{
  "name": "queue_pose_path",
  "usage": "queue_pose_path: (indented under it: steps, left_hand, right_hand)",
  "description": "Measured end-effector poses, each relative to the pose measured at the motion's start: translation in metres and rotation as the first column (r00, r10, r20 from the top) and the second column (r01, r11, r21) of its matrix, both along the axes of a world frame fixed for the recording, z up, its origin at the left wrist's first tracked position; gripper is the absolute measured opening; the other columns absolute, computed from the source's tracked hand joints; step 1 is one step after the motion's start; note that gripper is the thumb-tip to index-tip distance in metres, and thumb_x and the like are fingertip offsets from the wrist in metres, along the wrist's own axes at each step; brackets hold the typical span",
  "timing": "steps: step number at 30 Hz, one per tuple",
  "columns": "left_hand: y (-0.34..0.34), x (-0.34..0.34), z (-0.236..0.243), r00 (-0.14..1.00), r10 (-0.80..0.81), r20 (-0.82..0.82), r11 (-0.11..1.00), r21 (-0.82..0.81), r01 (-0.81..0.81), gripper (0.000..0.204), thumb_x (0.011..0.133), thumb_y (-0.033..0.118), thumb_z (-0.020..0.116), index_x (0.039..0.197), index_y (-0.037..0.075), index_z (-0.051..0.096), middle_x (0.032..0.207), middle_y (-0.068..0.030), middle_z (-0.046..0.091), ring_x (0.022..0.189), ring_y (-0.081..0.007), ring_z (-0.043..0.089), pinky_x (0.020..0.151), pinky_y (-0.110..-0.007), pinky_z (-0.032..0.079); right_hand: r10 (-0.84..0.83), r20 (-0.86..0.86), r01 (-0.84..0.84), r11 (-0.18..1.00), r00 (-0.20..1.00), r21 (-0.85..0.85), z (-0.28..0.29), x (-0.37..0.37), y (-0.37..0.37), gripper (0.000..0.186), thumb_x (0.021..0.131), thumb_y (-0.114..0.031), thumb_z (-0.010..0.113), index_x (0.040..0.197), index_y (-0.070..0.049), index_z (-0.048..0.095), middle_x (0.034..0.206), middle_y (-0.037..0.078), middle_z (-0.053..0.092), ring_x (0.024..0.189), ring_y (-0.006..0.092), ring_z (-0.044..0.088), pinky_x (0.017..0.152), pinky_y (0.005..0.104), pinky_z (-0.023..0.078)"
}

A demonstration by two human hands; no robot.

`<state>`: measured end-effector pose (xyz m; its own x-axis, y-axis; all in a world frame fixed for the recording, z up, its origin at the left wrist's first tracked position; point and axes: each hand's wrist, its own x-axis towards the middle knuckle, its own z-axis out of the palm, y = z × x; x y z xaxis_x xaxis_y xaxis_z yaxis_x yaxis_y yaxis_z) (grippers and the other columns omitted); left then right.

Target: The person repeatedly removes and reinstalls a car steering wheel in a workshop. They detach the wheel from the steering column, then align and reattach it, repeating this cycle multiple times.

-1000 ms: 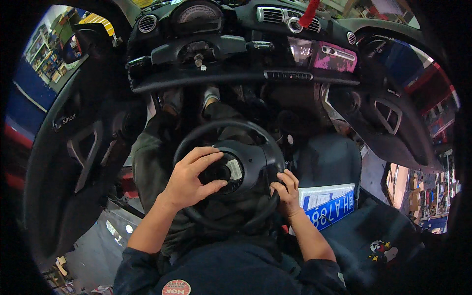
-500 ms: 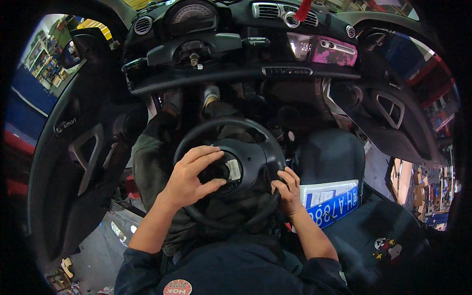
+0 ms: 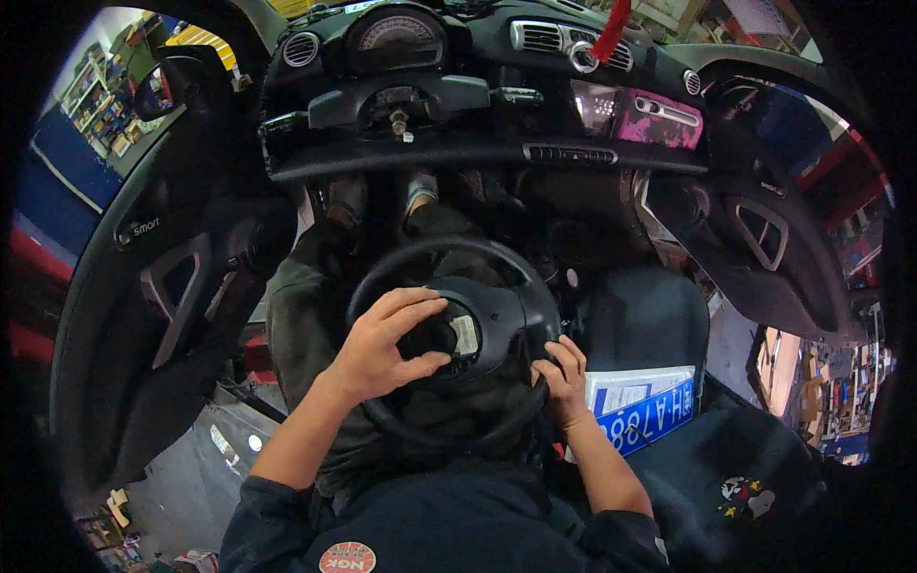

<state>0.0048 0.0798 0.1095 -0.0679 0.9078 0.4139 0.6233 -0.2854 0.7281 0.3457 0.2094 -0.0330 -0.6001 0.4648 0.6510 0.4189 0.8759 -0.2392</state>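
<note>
A detached black steering wheel (image 3: 511, 267) rests over my lap. My left hand (image 3: 380, 349) has its thumb and fingers curved round the edge of the round centre hub (image 3: 441, 334), which bears a pale label. My right hand (image 3: 562, 374) grips the wheel's right rim, fingertips over it. Above, at the dashboard, the bare steering column shaft (image 3: 399, 122) sticks out below the instrument cluster (image 3: 396, 43).
I sit between the open left door (image 3: 167, 306) and right door (image 3: 764, 248). On the passenger seat (image 3: 640, 315) lie white papers (image 3: 611, 387) and a blue plate (image 3: 650, 415). My feet (image 3: 420, 191) are under the dashboard. A red tassel (image 3: 607, 38) hangs at the top.
The view has shifted slightly, so the car appears a little lower and further right. Both hands keep the same hold on the wheel.
</note>
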Motion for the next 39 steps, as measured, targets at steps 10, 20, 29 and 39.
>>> queue_pose_path:
  steps: [10, 20, 29, 39]
  left_hand:
    - [-0.006, -0.002, 0.000, 0.995, 0.002, 0.099, 1.000, 0.025, -0.004, 0.081, 0.076, 0.016, 0.096, 0.148, 0.001, 0.063, 0.147, -0.0177, 0.065, 0.135, -0.0366, 0.065, 0.115, -0.044, 0.053]
    - [-0.032, -0.020, -0.019, 0.977, 0.043, 0.208, 0.998, -0.062, -0.031, 0.090, 0.076, 0.031, 0.099, 0.151, -0.001, 0.061, 0.151, -0.0192, 0.063, 0.141, -0.0350, 0.062, 0.119, -0.043, 0.048]
    - [-0.027, -0.024, -0.023, 0.984, -0.011, 0.180, 0.999, -0.028, 0.016, 0.078, 0.080, 0.026, 0.096, 0.147, 0.000, 0.065, 0.150, -0.0195, 0.063, 0.137, -0.0365, 0.063, 0.116, -0.043, 0.051]
    - [-0.027, -0.024, -0.022, 0.987, -0.009, 0.163, 0.999, -0.029, 0.014, 0.080, 0.081, 0.029, 0.095, 0.149, 0.000, 0.064, 0.150, -0.0196, 0.063, 0.138, -0.0363, 0.063, 0.117, -0.043, 0.051]
  right_hand:
    - [-0.008, 0.033, 0.008, 1.000, 0.999, 0.004, 0.004, 0.000, -0.002, 0.035, 0.077, -0.002, 0.086, 0.108, -0.014, 0.074, 0.137, 0.012, 0.065, 0.137, 0.0398, 0.059, 0.114, 0.0474, 0.051]
    - [0.002, 0.059, -0.004, 1.000, 0.998, 0.030, 0.006, -0.001, -0.002, 0.027, 0.083, -0.004, 0.085, 0.105, -0.009, 0.072, 0.133, 0.017, 0.064, 0.134, 0.0449, 0.060, 0.112, 0.0506, 0.051]
    - [0.001, 0.062, -0.004, 0.999, 0.998, 0.052, 0.005, -0.002, -0.001, 0.029, 0.082, -0.003, 0.086, 0.106, -0.010, 0.071, 0.132, 0.016, 0.063, 0.133, 0.0452, 0.060, 0.113, 0.0521, 0.051]
    - [0.014, 0.069, -0.016, 0.999, 0.997, 0.037, 0.010, -0.002, -0.003, 0.028, 0.082, -0.003, 0.084, 0.107, -0.009, 0.071, 0.133, 0.017, 0.063, 0.135, 0.0457, 0.059, 0.113, 0.0524, 0.050]
